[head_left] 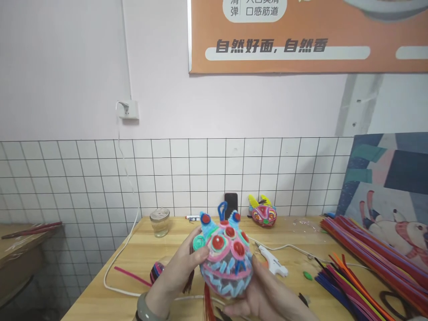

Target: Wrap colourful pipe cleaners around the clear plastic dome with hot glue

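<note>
I hold a round pipe-cleaner creature head (224,256) above the wooden table (133,254). It is pink, blue and teal, with red button eyes, blue ears and a blue loop on top. My left hand (182,267) grips its left side, the thumb by a teal spiral. My right hand (264,292) cups it from below and to the right.
A second, red and yellow pipe-cleaner head (264,213) stands by the tiled wall next to a black phone (231,199). A glass jar (159,221), a white glue gun (272,262), a white cable (115,263) and bundles of coloured pipe cleaners (364,263) lie on the table.
</note>
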`<state>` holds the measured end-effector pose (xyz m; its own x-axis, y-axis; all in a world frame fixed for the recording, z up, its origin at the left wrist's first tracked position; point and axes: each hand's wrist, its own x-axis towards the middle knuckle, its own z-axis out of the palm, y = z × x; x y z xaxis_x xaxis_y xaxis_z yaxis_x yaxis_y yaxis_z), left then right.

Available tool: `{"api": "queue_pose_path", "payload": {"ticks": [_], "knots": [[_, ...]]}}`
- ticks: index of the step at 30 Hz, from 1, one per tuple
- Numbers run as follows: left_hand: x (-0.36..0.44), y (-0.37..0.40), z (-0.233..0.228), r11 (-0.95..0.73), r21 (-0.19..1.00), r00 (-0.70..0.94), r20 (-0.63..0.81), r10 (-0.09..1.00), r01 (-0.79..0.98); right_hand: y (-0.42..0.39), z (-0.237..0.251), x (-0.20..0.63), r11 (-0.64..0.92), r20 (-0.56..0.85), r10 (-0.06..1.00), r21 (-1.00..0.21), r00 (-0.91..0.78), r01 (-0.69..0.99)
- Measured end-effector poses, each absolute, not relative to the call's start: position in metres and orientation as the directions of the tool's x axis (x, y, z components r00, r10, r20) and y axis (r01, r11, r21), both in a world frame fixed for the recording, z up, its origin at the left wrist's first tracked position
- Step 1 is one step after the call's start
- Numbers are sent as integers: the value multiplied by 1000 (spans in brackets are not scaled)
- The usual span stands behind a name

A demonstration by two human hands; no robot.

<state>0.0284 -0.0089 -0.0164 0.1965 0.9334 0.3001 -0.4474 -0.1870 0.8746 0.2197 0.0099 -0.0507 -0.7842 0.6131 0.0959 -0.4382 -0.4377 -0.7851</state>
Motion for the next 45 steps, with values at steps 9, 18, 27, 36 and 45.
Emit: {"api": "queue_pose_path", "payload": {"ticks": [9, 18, 27, 36, 45], "knots": [[23, 2, -21, -265, 951, 78, 279, 957, -160, 5, -47, 212, -83, 203, 892, -805, -404, -587], [27, 10, -29, -260, 965, -177, 249, 952, -41, 30, -29, 244, -244, 192, 888, -574, -419, -781], [38, 12, -33, -265, 963, -182, 252, 951, -52, 41, -31, 257, 238, 262, 965, -821, 27, -518], [43, 8, -29, -261, 957, -131, 244, 961, -130, 31, -22, 257, -397, 14, 829, -689, -559, -606], [48, 10, -35, -158, 967, 14, 164, 986, -199, 33, -33, 246, -482, -21, 776, -663, -630, -573]]}}
